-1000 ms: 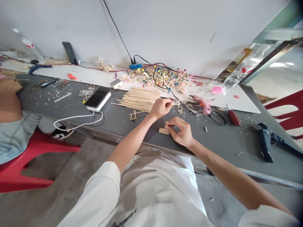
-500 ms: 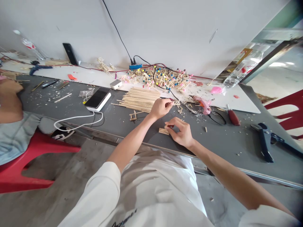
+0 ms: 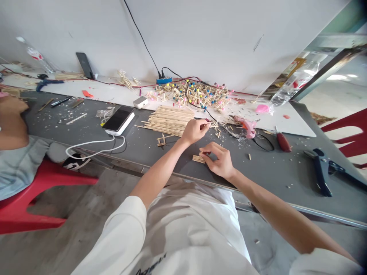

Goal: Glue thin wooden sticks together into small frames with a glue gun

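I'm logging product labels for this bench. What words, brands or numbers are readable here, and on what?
None can be read for certain.
Shirt: dark lettering at the bottom edge, cut off and unreadable.
Plastic bottle: red label, too blurred.
Second bottle: red mark, too small.
Phone: dark screen, no text.

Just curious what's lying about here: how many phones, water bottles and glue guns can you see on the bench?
Phones: 2, one by the stick pile, one leaning on the wall
Water bottles: 2, left and right
Glue guns: 1, pink
Total: 5

Co-worker's arm (image 3: 10,122) cut off at left edge.
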A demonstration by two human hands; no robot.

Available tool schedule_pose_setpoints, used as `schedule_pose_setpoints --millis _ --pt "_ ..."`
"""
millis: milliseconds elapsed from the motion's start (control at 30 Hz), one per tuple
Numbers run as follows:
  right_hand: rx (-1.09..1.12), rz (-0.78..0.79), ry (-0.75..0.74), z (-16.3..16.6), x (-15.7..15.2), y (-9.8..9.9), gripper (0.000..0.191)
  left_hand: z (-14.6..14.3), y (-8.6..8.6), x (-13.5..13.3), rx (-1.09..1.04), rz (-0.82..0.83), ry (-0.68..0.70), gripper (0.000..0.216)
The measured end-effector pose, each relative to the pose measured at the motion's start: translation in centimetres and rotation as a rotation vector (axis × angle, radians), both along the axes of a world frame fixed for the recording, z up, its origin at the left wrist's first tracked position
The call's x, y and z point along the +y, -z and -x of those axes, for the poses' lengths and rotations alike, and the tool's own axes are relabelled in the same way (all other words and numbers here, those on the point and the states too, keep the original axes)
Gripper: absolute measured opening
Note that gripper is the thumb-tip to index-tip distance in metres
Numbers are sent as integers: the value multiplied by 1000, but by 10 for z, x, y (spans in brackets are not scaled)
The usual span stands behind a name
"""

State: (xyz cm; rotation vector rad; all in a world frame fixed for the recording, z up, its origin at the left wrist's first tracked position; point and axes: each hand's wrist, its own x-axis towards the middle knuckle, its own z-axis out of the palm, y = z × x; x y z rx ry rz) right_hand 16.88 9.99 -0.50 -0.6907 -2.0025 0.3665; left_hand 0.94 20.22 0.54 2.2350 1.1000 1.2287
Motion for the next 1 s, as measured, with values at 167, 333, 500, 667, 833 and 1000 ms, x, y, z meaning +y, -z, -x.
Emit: schedule_pose_setpoints --millis 167,333,500,667,833,1000 --pt "-1 5 -1 0 0 -1 11 0 0 1 7 0 -3 41" --pt "-7 5 -1 0 0 -2 8 0 1 1 5 2 -6 40" --pt "-4 18 -2 0 0 -2 8 -1 2 1 13 10 -20 40" --pt "-4 38 4 0 0 -1 7 3 -8 -7 31 14 -71 41" --pt "11 3 -4 0 0 -2 7 30 -17 -54 37 98 -115 33" --pt "17 -3 -12 0 0 -2 6 57 0 -112 22 185 -187 19"
